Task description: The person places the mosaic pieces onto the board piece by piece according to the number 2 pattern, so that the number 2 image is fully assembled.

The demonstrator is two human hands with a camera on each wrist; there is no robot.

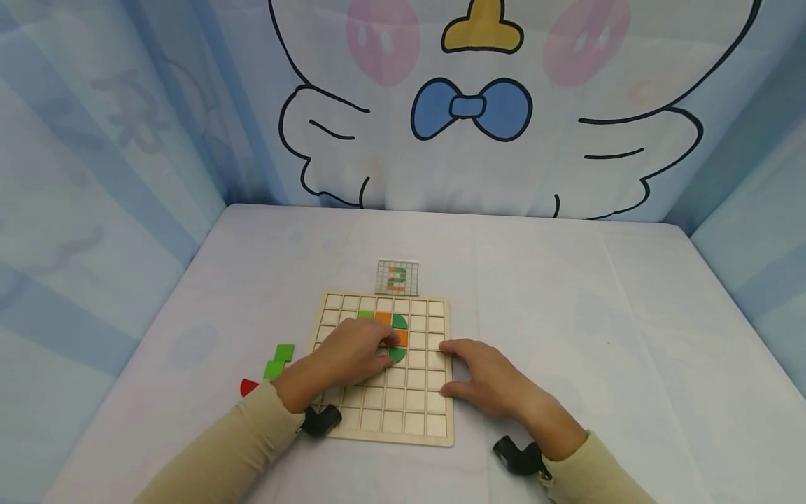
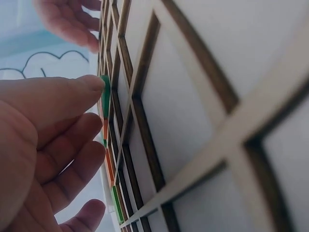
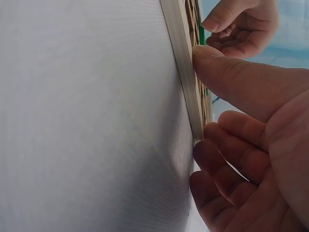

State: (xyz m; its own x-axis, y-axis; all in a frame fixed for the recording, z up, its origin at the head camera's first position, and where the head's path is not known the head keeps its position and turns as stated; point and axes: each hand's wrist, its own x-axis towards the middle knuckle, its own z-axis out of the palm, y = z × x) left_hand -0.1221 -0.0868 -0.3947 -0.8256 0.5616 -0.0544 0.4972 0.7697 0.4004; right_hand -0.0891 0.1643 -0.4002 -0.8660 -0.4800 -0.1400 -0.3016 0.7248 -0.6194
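Observation:
A wooden grid board (image 1: 415, 379) lies on the table, with light green, orange and dark green tiles set in its upper cells. My left hand (image 1: 355, 351) is over the board, hiding some cells. Its thumb touches a dark green rounded tile (image 2: 105, 92) in the left wrist view, while the other fingers are loosely bent near the orange tile (image 1: 401, 339). At the board's right edge rests my right hand (image 1: 494, 381), thumb on the rim and fingers spread along the side, as the right wrist view shows.
A small pattern card (image 1: 397, 278) lies just beyond the board's far edge. Left of the board are loose light green tiles (image 1: 284, 353) and a red tile (image 1: 248, 387), partly beside my left forearm. A printed curtain (image 1: 466, 168) stands behind the table.

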